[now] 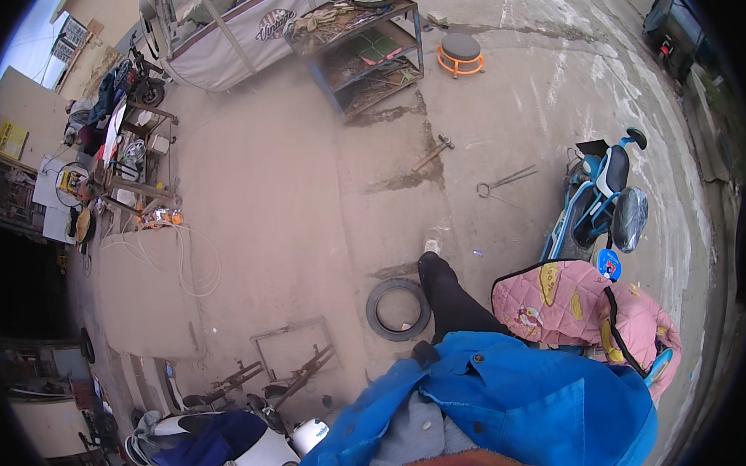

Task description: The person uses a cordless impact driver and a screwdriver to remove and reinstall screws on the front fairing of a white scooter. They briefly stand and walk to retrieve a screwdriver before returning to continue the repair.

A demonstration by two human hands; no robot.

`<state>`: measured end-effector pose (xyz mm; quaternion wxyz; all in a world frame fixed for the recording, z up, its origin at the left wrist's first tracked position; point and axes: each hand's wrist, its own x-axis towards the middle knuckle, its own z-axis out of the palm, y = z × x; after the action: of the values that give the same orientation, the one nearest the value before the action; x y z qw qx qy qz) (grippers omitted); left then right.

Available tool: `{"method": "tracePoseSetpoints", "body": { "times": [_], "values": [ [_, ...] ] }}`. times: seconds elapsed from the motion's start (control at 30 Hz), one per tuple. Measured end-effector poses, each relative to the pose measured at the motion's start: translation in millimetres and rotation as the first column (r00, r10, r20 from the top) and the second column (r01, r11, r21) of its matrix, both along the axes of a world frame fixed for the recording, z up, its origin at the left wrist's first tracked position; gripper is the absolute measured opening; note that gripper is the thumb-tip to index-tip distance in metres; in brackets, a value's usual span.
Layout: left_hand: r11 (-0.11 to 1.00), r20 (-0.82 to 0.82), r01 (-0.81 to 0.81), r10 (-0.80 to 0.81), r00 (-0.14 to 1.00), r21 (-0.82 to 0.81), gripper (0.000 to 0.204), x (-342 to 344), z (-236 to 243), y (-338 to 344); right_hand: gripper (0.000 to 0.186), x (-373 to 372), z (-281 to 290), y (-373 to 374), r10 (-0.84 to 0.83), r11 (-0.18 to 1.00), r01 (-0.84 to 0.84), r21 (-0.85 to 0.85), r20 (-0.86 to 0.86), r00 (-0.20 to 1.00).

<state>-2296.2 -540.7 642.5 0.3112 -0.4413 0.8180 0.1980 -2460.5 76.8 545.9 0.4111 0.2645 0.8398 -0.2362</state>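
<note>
Neither of my hands shows in the head view. My blue jacket [516, 401] fills the lower middle, and its sleeves end without a hand that I can make out. One black-trousered leg [450, 300] stretches forward from under it to a light shoe. Right beside that leg a black tyre [398, 309] lies flat on the concrete. Close on my right, a pink quilted scooter cover [555, 302] with yellow patches hangs in front of a blue and white electric scooter [599, 190]. Anything behind the cover is hidden.
Ahead lie a hammer [433, 153] and long tongs [508, 180]. A metal tool cart [361, 55] and an orange-legged stool [460, 54] stand farther off. A pale hose [194, 262] coils at left, near a cluttered workbench [141, 153]. A metal frame [293, 347] lies lower left.
</note>
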Motion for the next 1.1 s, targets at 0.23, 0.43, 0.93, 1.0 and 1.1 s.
{"method": "tracePoseSetpoints", "body": {
  "times": [0.23, 0.43, 0.93, 1.0, 1.1],
  "values": [
    [0.990, 0.125, -0.127, 0.133, 0.983, -0.055, 0.027, -121.7, 19.5, 23.8, 0.026, -182.7, 1.9, 59.5, 0.102, 0.992, -0.111, 0.057, 0.141, 0.985],
    [0.994, 0.227, -0.101, 0.092, 0.970, 0.028, 0.028, -226.3, 11.2, 52.2, 0.025, -326.6, 26.2, 114.1, 0.397, 0.899, -0.437, 0.041, 0.347, 0.850],
    [0.995, -0.395, 0.052, -0.012, 0.919, 0.090, 0.017, -845.0, -244.1, 68.2, 0.050, -1040.9, 84.9, -147.1, 0.408, 0.880, -0.409, 0.241, -0.824, 0.393],
    [0.994, -0.480, 0.049, 0.005, 0.877, 0.101, 0.016, -958.2, -245.5, 57.5, 0.054, -1133.2, 71.0, -189.0, 0.376, 0.892, -0.361, 0.272, -0.889, 0.260],
    [0.971, -0.592, 0.141, -0.001, 0.806, 0.191, 0.017, -1131.2, -223.9, 71.0, 0.062, -1227.2, 29.3, -204.1, 0.383, 0.911, -0.279, 0.304, -0.874, 0.298]
  ]
}}
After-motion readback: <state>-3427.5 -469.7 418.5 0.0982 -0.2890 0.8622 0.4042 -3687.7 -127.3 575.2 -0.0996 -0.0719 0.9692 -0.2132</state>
